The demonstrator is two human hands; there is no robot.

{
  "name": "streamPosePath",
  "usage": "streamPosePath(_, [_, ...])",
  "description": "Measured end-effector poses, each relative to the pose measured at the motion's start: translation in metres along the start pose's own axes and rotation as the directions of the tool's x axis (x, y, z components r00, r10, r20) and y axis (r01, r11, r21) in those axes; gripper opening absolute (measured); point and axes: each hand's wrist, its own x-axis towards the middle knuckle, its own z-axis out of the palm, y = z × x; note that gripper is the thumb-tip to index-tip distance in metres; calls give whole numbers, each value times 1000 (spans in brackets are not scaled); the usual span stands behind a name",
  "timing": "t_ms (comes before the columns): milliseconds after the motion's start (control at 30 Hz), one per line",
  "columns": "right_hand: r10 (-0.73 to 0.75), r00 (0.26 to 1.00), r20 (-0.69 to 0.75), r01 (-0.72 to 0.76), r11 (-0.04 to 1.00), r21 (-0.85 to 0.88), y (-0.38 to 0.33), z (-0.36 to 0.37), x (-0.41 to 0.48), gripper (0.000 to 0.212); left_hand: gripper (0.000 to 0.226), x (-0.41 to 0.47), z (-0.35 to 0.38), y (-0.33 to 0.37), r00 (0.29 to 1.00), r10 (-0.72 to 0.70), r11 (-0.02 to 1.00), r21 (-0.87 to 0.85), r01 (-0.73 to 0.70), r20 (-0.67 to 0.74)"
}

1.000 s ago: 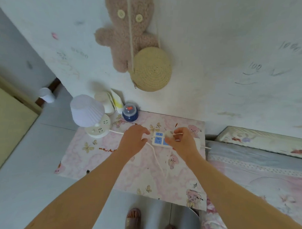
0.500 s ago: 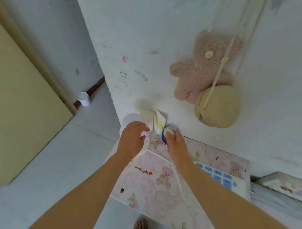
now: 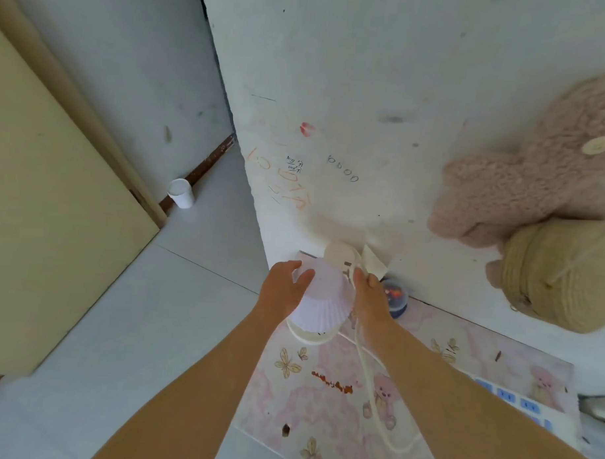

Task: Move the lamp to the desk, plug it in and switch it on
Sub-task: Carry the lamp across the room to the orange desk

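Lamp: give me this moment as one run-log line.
lamp: on desk, by wall | left hand: on shade | right hand: beside shade, cord trailing below | power strip: desk right

— How are we seeing this?

— We have a single wide-angle view from the head, looking forward and steeply down along both forearms, so there is no second view to share anything with.

— Which way do we face?

— Toward the corner of a white wall (image 3: 350,93), with the desk (image 3: 322,395) below it in the lower middle and right, and bare floor (image 3: 126,326) on the left.

— How near are we?

— Close: the left hand (image 3: 281,290) and right hand (image 3: 367,297) sit mid-frame at arm's reach, and the wall edges bow outward with the lens.
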Motion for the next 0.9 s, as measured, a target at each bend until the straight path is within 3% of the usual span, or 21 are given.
streamPosePath(33, [30, 1000, -3, -29, 996, 88, 4, 1, 4, 44, 49, 0, 0, -1, 1000, -17, 998, -54, 18, 18])
streamPosePath(100, [9, 999, 41, -12, 998, 65, 7, 9, 8, 46, 50, 0, -1, -3, 998, -44, 988, -148, 51, 46])
streamPosePath(267, [158, 981, 110, -178, 964, 200, 5, 9, 7, 47, 53, -7, -4, -5, 980, -164, 897, -398, 194, 108])
streamPosePath(400, [170, 958, 232, -238, 922, 305, 13, 2, -2, 47, 53, -15, -1, -4, 979, -187, 863, -462, 205, 85])
streamPosePath(533, [146, 958, 248, -230, 908, 351, 25, -11, -15, 43, 50, -36, 3, -3, 978, -199, 836, -511, 202, 62])
streamPosePath(900, [-9, 915, 404, -150, 920, 361, 33, -52, -83, 42, 47, -135, -1, 17, 967, -216, 792, -603, 91, -138])
